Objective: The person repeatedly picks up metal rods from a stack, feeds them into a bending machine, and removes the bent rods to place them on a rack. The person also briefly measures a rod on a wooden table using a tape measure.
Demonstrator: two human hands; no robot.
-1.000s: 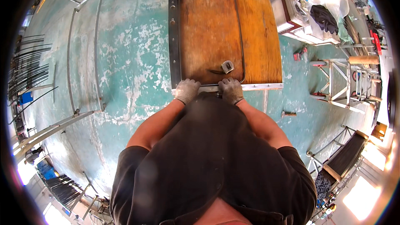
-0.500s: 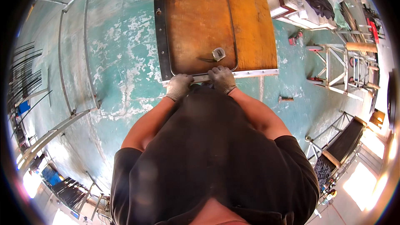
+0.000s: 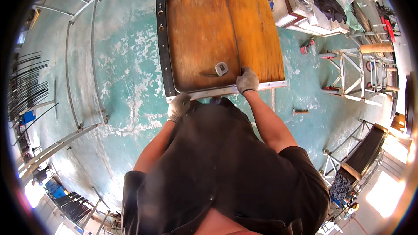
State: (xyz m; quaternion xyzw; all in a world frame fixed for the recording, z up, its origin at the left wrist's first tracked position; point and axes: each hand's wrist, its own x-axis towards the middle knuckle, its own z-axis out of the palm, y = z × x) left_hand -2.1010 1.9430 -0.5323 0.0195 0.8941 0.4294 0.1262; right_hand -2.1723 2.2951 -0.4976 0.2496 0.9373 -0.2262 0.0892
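Dark frame (image 3: 235, 37) around tape measure (image 3: 221, 68) on wooden board (image 3: 259, 35), left hand (image 3: 178, 105), right hand (image 3: 248, 81) at near corners, grip unclear on both

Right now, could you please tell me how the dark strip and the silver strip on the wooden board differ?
The dark strip runs along the left edge of the wooden board, while the silver strip crosses its near edge. The dark strip reaches the top of the picture; the silver strip's right end is in view. The right hand overlaps the silver strip, but not the dark strip. Both are long and narrow.
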